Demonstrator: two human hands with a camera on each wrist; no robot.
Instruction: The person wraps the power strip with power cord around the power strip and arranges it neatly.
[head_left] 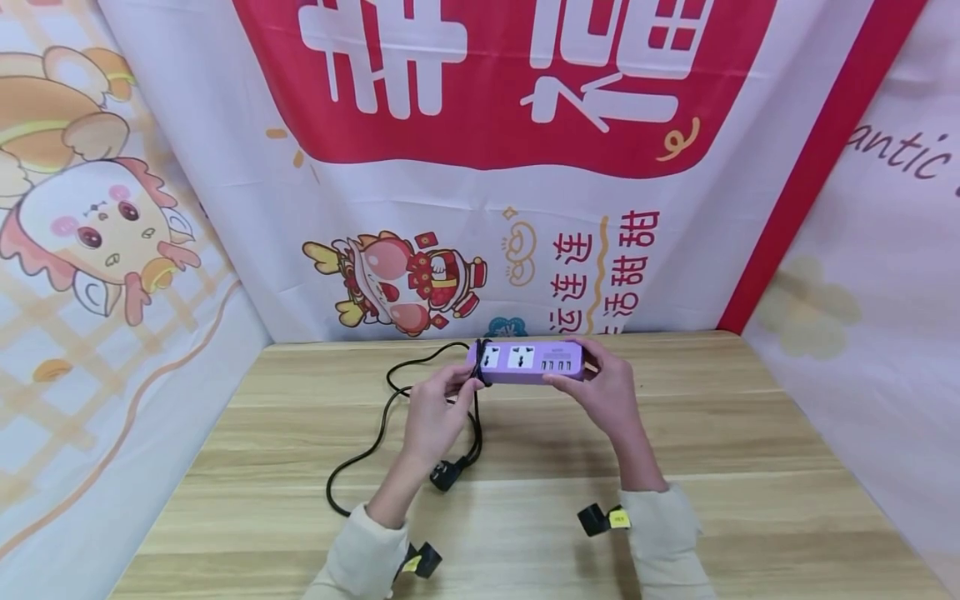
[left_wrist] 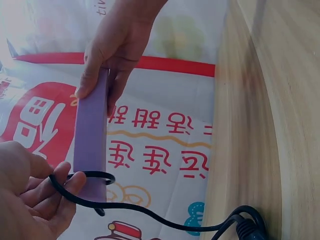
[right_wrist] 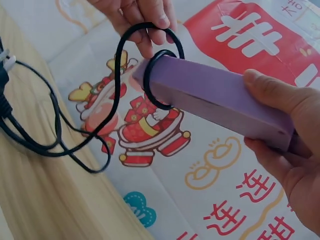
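A purple power strip (head_left: 529, 377) with white sockets and several USB ports is held up over the far part of the table. My right hand (head_left: 606, 390) grips its right end, thumb on one side and fingers on the other. At its left end, my left hand (head_left: 435, 421) pinches the black cord (left_wrist: 135, 206) between thumb and fingers. One turn of the cord loops around the strip's left end, as the right wrist view shows. From there the cord hangs down to the table, where the black plug (head_left: 446, 475) is below the left hand.
The wood-grain table (head_left: 540, 492) meets a white printed cloth backdrop (head_left: 450, 192) at its far edge. Patterned cloth also hangs along the left and right sides. More of the cord lies in loose curves left of the left hand. Small black devices sit at both sleeves.
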